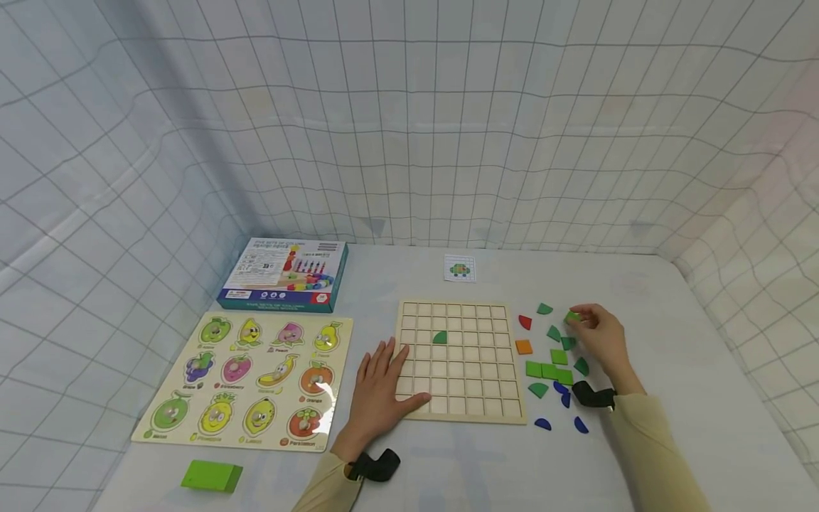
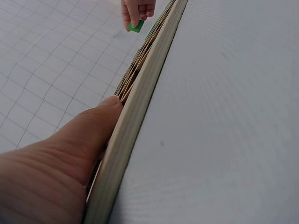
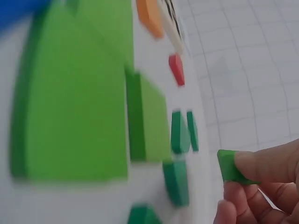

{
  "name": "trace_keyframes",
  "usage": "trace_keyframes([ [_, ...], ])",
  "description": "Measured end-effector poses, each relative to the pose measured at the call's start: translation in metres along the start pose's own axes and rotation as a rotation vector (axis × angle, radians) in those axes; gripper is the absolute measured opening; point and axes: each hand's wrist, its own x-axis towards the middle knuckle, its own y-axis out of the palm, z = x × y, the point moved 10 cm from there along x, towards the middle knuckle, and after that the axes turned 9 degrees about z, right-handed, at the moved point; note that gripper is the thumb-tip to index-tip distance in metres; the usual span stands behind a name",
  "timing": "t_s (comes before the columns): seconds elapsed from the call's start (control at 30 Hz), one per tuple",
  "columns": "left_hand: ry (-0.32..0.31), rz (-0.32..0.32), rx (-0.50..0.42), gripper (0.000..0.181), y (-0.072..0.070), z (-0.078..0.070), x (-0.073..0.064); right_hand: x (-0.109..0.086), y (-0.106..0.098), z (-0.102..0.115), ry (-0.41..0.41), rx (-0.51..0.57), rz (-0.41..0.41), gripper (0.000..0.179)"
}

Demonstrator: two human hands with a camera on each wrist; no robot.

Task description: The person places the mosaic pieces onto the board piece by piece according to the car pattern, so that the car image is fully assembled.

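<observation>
Between thumb and fingers my right hand pinches a light green square tile, held up beyond the loose pieces. My left hand lies spread at the left edge of the wooden grid board, fingers straight, its thumb resting on the near left corner. One dark green quarter-circle piece sits in a cell in the upper half of the board. Right of the board lie several light green squares, dark green quarter circles, blue half circles, an orange square and a red quarter circle.
A small pattern card lies behind the board. To the left are a fruit puzzle board, a boxed bead set and a green block. Gridded white cloth walls in the back and sides.
</observation>
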Motion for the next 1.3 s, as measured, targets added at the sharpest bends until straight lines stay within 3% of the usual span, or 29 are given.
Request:
trace_keyframes([
  [0.13,0.0,-0.001,0.011,0.09,0.0,0.001,0.0,-0.006,0.01,0.028,-0.111,0.003,-0.036,0.023],
  [0.3,-0.002,0.002,0.016,0.091,0.001,0.001,0.0,-0.013,0.03,0.061,-0.218,0.05,-0.026,0.017],
  [0.73,-0.004,0.005,0.01,0.09,0.0,-0.001,0.0,-0.026,0.098,0.121,-0.423,0.057,0.187,0.015],
  [1.03,-0.006,0.0,0.017,0.09,-0.001,-0.002,0.0,-0.023,0.131,0.139,-0.41,0.04,0.281,0.013],
  [1.3,-0.001,-0.012,0.025,0.09,0.0,-0.001,0.0,-0.018,0.144,0.147,-0.387,0.02,0.308,0.011],
])
